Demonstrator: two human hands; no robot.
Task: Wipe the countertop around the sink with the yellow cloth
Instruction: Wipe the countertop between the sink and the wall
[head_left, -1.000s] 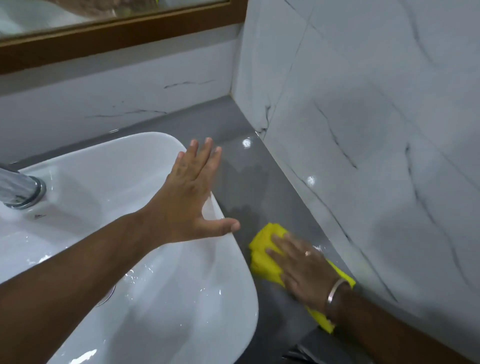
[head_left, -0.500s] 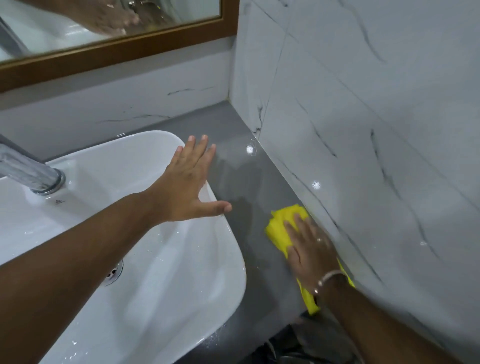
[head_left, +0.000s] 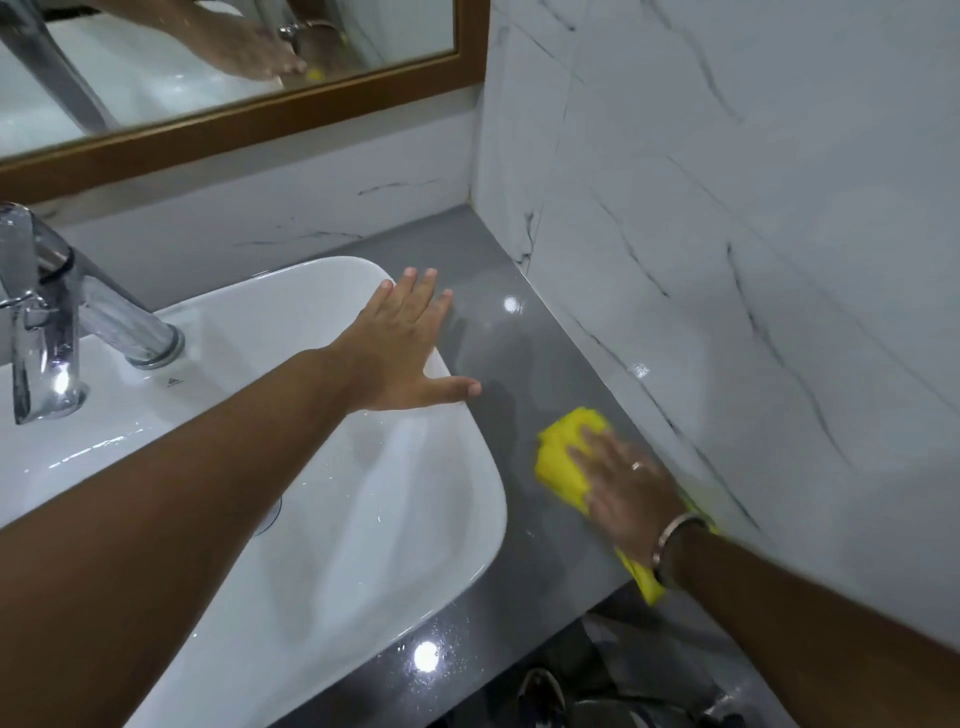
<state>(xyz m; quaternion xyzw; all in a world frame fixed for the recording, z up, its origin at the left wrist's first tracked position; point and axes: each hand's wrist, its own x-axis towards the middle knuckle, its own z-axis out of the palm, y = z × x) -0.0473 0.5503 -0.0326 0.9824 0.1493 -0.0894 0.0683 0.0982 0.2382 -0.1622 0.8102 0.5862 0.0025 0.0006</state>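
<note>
The yellow cloth (head_left: 563, 452) lies flat on the grey countertop (head_left: 498, 338), in the narrow strip between the white sink (head_left: 415, 519) and the marble side wall. My right hand (head_left: 623, 483) presses down on the cloth with its fingers spread, a ring and a metal bangle showing. My left hand (head_left: 402, 353) is open, palm down, resting on the sink's right rim with the thumb reaching over the countertop. Part of the cloth is hidden under my right hand and wrist.
A chrome tap (head_left: 57, 322) stands at the sink's back left. A wood-framed mirror (head_left: 234, 119) hangs above the back wall. The marble side wall (head_left: 727, 260) closes off the right. The countertop's front edge (head_left: 467, 670) runs at the bottom, with dark floor items below.
My right hand has slid the cloth along the counter by the wall, away from me. My left hand has stayed on the sink rim. The view has tilted up, showing more tap and mirror.
</note>
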